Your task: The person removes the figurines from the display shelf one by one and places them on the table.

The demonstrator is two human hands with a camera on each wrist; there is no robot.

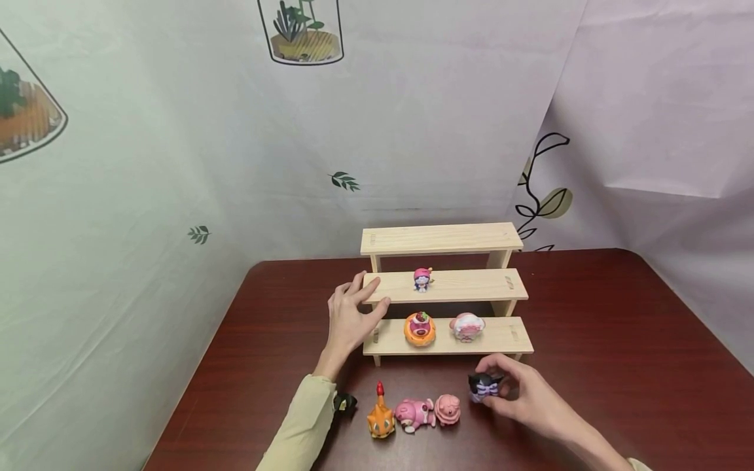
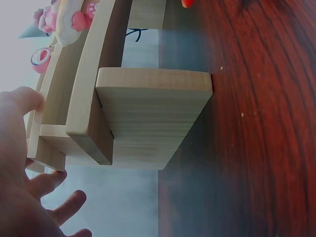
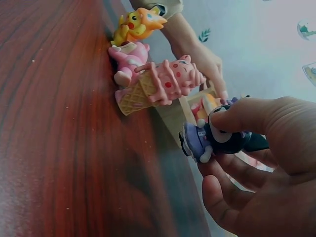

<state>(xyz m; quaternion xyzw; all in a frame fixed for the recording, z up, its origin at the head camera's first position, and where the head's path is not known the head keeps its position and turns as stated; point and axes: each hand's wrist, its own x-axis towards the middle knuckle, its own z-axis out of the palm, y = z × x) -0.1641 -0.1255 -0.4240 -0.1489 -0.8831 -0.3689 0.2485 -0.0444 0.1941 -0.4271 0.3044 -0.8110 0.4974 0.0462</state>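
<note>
Right grip [image 1: 527, 392] and figurine. The person's right grip is closed about a black-and-purple figurine [image 1: 484, 387], thumb on one side and fingers on the other; as I see it, the figurine is upright or nearly so, its base raised off the dark red counter [image 1: 589, 327].

Just left of this grip stands a pink swirl figurine [image 1: 448, 409] with a waffle-cone base. Farther left in the same row come a pink figurine [image 1: 415, 414], touching or nearly touching the cone, and an orange-and-yellow figurine [image 1: 381, 422] with a red-tipped tail. A dark object [image 1: 345, 402], partly hidden by the left sleeve [image 1: 306, 412], lies farthest left.

Beyond the right grip and to its left stands a three-step wooden stand [image 1: 448, 237]. Its lowest step bears an orange ring-shaped figurine [image 1: 419, 329] and, nearer the grip, a white-and-pink figurine [image 1: 467, 326]; its middle step bears a pink-hooded figurine [image 1: 421, 279].

Left grip [image 1: 351, 315]. Fingers spread and unclenched, it touches the left end of the stand's middle step.
</note>
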